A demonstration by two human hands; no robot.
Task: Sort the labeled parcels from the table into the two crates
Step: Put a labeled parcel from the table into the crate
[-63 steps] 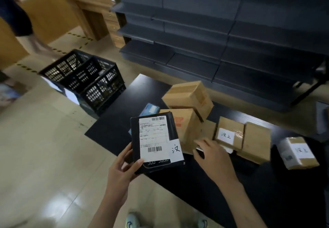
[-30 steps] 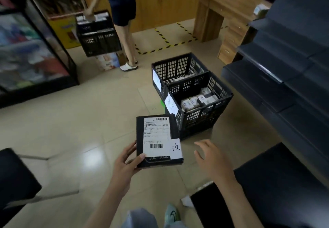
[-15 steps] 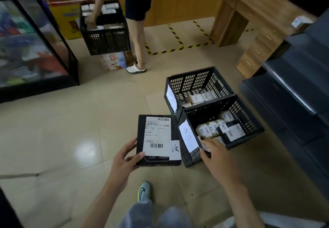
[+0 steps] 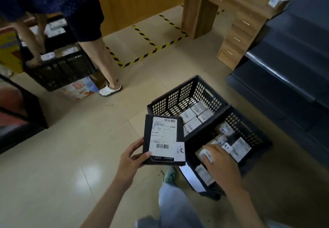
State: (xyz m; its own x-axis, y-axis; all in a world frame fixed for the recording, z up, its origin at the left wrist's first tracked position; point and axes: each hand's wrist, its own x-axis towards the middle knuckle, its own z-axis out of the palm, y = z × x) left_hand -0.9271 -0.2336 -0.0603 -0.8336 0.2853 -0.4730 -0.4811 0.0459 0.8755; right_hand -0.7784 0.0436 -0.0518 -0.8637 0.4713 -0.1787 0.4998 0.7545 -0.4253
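My left hand (image 4: 132, 162) grips a flat black parcel (image 4: 163, 135) by its lower left corner; a white shipping label and a small handwritten tag cover its face. It hangs over the floor beside the two black crates. The far crate (image 4: 179, 94) holds several white-labelled parcels. In the near crate (image 4: 256, 138), which also holds several parcels, my right hand (image 4: 222, 165) reaches palm down, its fingers resting on a small parcel (image 4: 207, 154). A white paper tag (image 4: 192, 178) hangs on the near crate's front wall.
Another person (image 4: 92, 32) stands at the back left, carrying a black crate (image 4: 60, 71) full of parcels. A wooden desk (image 4: 222, 5) and dark shelving (image 4: 284, 58) close off the right. Yellow-black tape (image 4: 142, 57) marks the floor. My shoe (image 4: 170, 176) is beside the near crate.
I turned from the table and walked up to the crates with the black parcel in my left hand. My right hand moved from the near crate's edge down onto the parcels inside.
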